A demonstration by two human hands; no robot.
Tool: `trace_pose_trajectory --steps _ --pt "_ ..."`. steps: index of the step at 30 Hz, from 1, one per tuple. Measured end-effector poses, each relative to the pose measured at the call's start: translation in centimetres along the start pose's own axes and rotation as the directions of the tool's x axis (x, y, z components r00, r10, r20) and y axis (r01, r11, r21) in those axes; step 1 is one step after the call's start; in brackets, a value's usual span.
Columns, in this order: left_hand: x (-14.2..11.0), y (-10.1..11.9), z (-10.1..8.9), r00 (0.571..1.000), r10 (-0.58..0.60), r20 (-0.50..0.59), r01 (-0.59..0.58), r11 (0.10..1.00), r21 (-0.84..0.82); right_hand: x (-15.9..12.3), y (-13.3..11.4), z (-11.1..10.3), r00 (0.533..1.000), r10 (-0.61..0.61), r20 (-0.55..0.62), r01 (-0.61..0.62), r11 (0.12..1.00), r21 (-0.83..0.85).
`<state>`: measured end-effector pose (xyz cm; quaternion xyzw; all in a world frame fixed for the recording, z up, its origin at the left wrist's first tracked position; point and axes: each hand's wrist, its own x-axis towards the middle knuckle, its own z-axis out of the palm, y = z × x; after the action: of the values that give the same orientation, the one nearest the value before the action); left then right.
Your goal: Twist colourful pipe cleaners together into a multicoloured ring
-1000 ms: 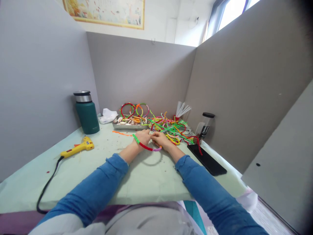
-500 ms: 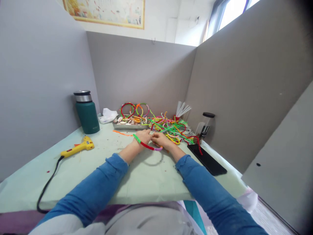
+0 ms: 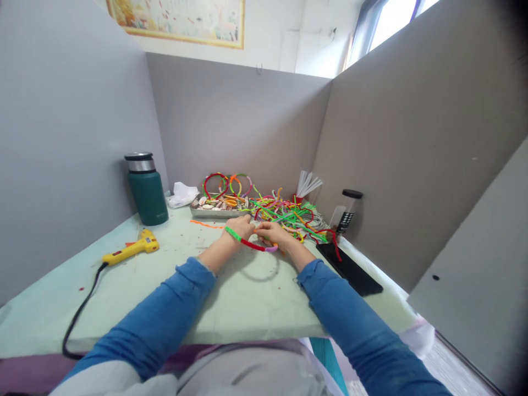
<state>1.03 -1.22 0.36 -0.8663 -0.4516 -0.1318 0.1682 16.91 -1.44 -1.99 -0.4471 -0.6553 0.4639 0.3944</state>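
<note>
A hoop wrapped in green, red and purple pipe cleaner (image 3: pixel 252 245) hangs toward me from between my hands, above the table. My left hand (image 3: pixel 239 226) is closed at its upper left side, where the green part passes by the wrist. At the other side my right hand (image 3: pixel 274 233) has its fingers pinched together on the hoop, facing the left fingertips. A bit of orange pipe cleaner shows between the two sets of fingertips. The fingers hide the rest of the hoop. Left of my left hand lies a loose orange pipe cleaner (image 3: pixel 206 224).
Behind my hands are a metal tray (image 3: pixel 220 213) of shells, finished hoops (image 3: pixel 215 187) and a heap of coloured pipe cleaners (image 3: pixel 289 212). A yellow glue gun (image 3: pixel 132 250) and green bottle (image 3: pixel 147 192) stand left. To the right lie a black phone-like slab (image 3: pixel 350 270) and clear bottle (image 3: pixel 348 212).
My right hand has shifted slightly right, and the hoop's purple end has moved with it. More orange shows between my fingertips. My left hand has barely moved.
</note>
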Motion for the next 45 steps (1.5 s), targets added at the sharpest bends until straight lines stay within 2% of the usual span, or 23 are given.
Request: trace_pose_trajectory --steps 4,10,13,16,19,23,29,32,37,45 --pt "0.0 -0.3 0.0 0.995 0.052 0.080 -0.048 0.998 -0.046 -0.4 -0.3 -0.4 0.993 0.013 0.117 -0.002 0.995 -0.097" --pt "-0.4 -1.2 0.6 0.996 0.066 0.060 -0.050 0.969 -0.243 -0.6 -0.1 -0.8 0.974 -0.003 0.228 0.045 0.983 -0.179" --pt "-0.5 -1.5 0.7 0.994 0.039 0.104 0.009 0.907 -0.422 -0.6 0.0 -0.9 0.957 -0.034 0.286 0.094 0.976 -0.198" --pt "-0.5 -1.8 1.0 0.984 0.060 0.165 0.048 0.810 -0.584 -0.6 -0.1 -1.0 0.946 -0.060 0.318 0.141 0.961 -0.239" --pt "-0.4 -1.9 1.4 0.981 0.036 0.192 0.102 0.745 -0.659 -0.6 -0.2 -1.0 0.951 -0.056 0.304 0.132 0.963 -0.236" --pt "-0.3 -1.9 1.6 0.982 -0.058 0.181 0.165 0.734 -0.659 -0.5 0.0 -0.8 0.966 -0.075 0.247 0.135 0.962 -0.238" --pt "-0.4 -1.7 1.0 0.971 -0.108 0.214 0.229 0.685 -0.691 -0.3 0.5 -0.2 0.974 -0.115 0.197 0.172 0.937 -0.303" --pt "-0.4 -1.7 1.0 0.957 -0.166 0.236 0.285 0.676 -0.679 0.0 0.6 0.1 0.971 -0.176 0.162 0.230 0.877 -0.422" --pt "-0.3 -1.8 1.2 0.946 -0.201 0.254 0.322 0.659 -0.680 0.2 0.6 0.5 0.935 -0.330 0.129 0.336 0.713 -0.615" --pt "-0.4 -1.7 1.2 0.949 -0.178 0.259 0.311 0.661 -0.683 0.1 0.8 0.7 0.924 -0.357 0.140 0.351 0.640 -0.684"
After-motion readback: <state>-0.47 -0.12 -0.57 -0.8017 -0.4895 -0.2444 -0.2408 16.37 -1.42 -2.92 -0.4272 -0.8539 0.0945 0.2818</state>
